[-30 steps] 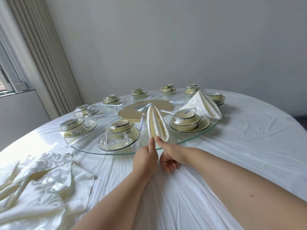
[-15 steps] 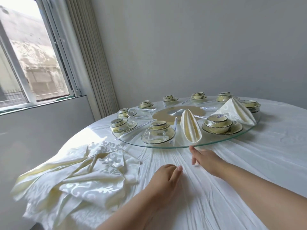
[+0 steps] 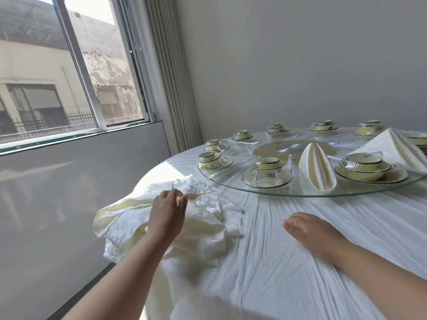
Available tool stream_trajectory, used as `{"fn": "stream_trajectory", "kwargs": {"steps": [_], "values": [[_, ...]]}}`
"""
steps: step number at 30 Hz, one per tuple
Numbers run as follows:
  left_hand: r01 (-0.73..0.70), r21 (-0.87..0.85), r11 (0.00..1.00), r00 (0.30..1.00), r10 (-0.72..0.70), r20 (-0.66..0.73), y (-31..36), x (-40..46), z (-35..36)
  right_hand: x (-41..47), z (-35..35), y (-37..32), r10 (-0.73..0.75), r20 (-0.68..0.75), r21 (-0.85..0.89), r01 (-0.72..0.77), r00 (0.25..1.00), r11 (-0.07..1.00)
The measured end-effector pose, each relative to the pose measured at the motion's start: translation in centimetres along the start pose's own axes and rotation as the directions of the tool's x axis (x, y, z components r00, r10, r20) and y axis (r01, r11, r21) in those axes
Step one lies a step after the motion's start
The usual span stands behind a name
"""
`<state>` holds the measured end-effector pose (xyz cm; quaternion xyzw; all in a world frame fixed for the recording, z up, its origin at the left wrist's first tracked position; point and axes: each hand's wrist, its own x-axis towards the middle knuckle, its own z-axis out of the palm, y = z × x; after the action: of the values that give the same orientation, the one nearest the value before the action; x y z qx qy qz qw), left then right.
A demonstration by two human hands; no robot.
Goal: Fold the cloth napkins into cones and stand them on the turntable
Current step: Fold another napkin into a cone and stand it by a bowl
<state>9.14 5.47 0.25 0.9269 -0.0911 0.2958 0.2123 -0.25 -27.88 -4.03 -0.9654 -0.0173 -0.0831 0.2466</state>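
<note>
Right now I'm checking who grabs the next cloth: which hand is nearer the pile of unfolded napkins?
Left. The left hand is over the pile of unfolded napkins, fingers at its top cloth. The right hand lies apart on the tablecloth, right of the pile.

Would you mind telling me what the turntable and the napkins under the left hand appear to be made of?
The turntable looks like clear glass: the tablecloth shows through it and its rim glints. The pile of napkins appears to be woven cloth, probably damask, cream-white with a slightly shiny scroll pattern and soft creases. The left hand rests on it.
</note>
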Motion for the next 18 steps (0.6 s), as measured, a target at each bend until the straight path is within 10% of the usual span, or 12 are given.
{"fn": "stream_trajectory", "kwargs": {"steps": [9, 18], "values": [[0.121, 0.236, 0.964, 0.910, -0.203, 0.362, -3.0, 5.2, 0.8, 0.2, 0.5, 0.7, -0.014, -0.069, 0.006, 0.015, 0.998, 1.000], [0.006, -0.058, 0.998, 0.998, -0.003, 0.055, 4.7, 5.9, -2.1, 0.1, 0.1, 0.2, -0.008, -0.069, 0.006, 0.009, 0.998, 1.000]]}}
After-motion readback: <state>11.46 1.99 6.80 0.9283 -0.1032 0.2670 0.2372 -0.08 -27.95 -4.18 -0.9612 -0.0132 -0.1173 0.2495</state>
